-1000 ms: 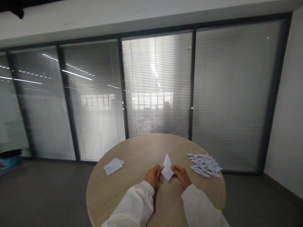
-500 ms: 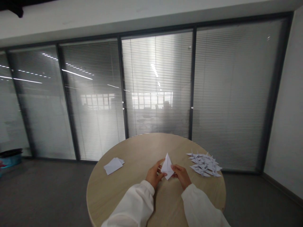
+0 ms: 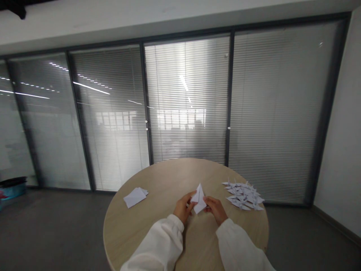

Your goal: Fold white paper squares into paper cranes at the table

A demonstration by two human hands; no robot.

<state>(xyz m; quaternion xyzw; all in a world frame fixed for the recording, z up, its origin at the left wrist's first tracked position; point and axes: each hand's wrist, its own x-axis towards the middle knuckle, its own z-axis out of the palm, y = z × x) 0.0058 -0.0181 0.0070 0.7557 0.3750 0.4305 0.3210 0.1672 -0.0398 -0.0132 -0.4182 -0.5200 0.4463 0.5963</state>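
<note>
A white folded paper (image 3: 200, 203), kite-shaped with a long point facing away from me and a crease down its middle, is held between both hands just over the table. My left hand (image 3: 184, 206) pinches its left edge, thumb on top. On the opposite edge, my right hand (image 3: 216, 209) grips with thumb and fingers. Fingers beneath the paper are partly hidden. Off to the right lies a pile of folded paper cranes (image 3: 244, 196), pointed and overlapping. Several flat sheets of white paper (image 3: 135, 197) rest on the left.
The round wooden table (image 3: 158, 177) has its curved far edge close to a glass partition with blinds (image 3: 187, 98). A blue tub with a dark rim (image 3: 12, 188) stands on the floor at far left.
The folded paper has tilted slightly, its lower tip shifting left, and its left flap looks bent inward along the middle. Both hands stay in nearly the same place.
</note>
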